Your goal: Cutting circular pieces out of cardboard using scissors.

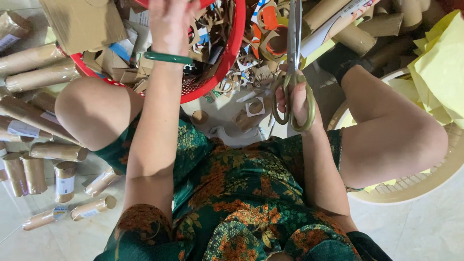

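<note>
The cream plastic basket [425, 186] at the right is the biggest thing here, holding crumpled yellow paper sheets [442, 63] against the person's right knee. Next in size, the red plastic basket [232, 53] sits between the knees, heaped with brown cardboard scraps [116, 65] and a flat cardboard box piece [82, 21]. Cardboard tubes [41, 75] lie in a loose pile along the left side and scattered on the pale floor tiles [420, 227]; more tubes [355, 36] lie at the top right.

The right hand [297, 99] holds the scissors [292, 72] by their olive-green handle loops, thumb through 1 loop and the other fingers curled through the second, blades pressed together and pointing up and away, over the litter of cut rings and curls [256, 104] between the baskets. The left hand [169, 21] reaches into the red basket with a green bangle [166, 58] on the wrist; its fingers run out of the top of the view, so I cannot tell whether they are spread or pinching anything.

Risk, as I judge it: the scissor tips stand near the reaching left forearm and bare knees, so a quick swing could nick skin, and loose tubes underfoot could roll.

Labels: several floor tubes at the lower left carry white rectangular stickers [64, 183], 1 with a small blue mark. A long tube at the top right has a white strip label [338, 19] with red print.
</note>
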